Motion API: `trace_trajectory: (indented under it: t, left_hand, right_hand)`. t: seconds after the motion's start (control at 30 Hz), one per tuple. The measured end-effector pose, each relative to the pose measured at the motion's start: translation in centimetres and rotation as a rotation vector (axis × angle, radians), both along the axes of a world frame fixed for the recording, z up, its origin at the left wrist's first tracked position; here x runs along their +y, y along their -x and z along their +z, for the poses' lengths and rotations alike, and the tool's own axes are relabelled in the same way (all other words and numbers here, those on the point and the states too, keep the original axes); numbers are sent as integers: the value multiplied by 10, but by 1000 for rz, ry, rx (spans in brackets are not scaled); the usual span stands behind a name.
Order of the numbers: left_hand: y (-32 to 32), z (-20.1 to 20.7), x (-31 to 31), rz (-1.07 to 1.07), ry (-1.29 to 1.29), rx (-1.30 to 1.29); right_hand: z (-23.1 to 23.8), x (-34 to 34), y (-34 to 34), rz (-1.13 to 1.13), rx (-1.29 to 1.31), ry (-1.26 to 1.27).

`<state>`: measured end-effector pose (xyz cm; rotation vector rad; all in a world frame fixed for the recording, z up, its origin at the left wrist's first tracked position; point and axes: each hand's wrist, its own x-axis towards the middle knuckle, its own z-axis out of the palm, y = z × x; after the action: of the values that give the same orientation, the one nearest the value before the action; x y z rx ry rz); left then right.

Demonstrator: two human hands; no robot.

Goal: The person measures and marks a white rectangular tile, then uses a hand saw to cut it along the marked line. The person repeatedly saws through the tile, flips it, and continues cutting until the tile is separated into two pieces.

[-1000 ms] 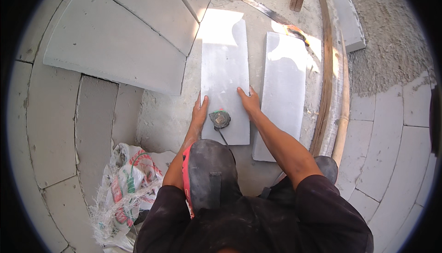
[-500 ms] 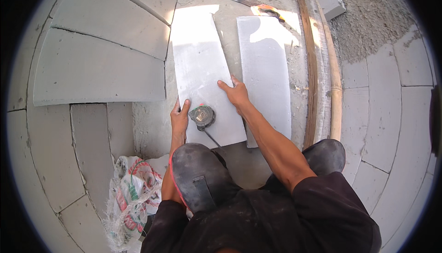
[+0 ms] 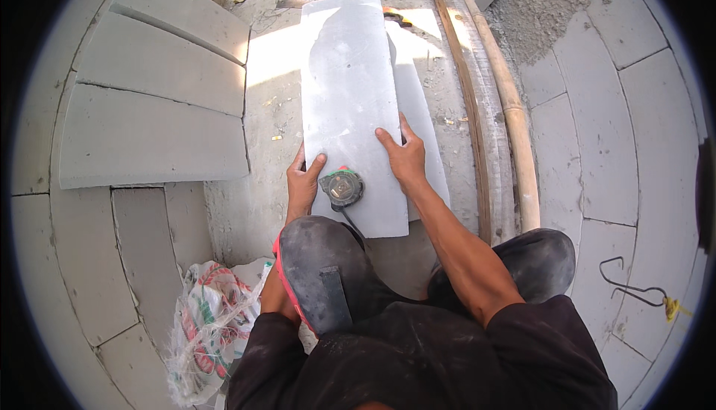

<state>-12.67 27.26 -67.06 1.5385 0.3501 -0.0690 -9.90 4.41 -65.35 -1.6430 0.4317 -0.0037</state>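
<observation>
A long pale grey aerated concrete block (image 3: pixel 349 89) is gripped between my hands at its near half. My left hand (image 3: pixel 302 186) wraps its left edge, thumb on top. On the right edge sits my right hand (image 3: pixel 406 160), its thumb also on the upper face and its fingers partly hidden behind the edge. A dark round tape measure (image 3: pixel 344 187) with a black strap rests on the block near my left thumb. Partly covered by the held block, a second pale block (image 3: pixel 419 123) lies on the floor to the right.
Behind the blocks a handsaw's orange and black handle (image 3: pixel 397 17) shows, its blade mostly hidden. A wooden strip (image 3: pixel 468 96) and a bamboo pole (image 3: pixel 507 96) run along the right. Stacked blocks (image 3: pixel 153 130) stand left, above a crumpled woven sack (image 3: pixel 212 320). A wire hook (image 3: pixel 634 288) hangs at right.
The held block has come up off the floor and moved right, now overlapping the second block and hiding most of the saw. The tape measure has travelled with it. My view has shifted slightly.
</observation>
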Motion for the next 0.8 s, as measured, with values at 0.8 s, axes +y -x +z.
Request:
trace_trajectory:
  t: [0.8]
  left_hand:
    - [-10, -79, 8, -82, -149, -43]
  right_hand:
    - [-56, -29, -18, 216, 225, 546]
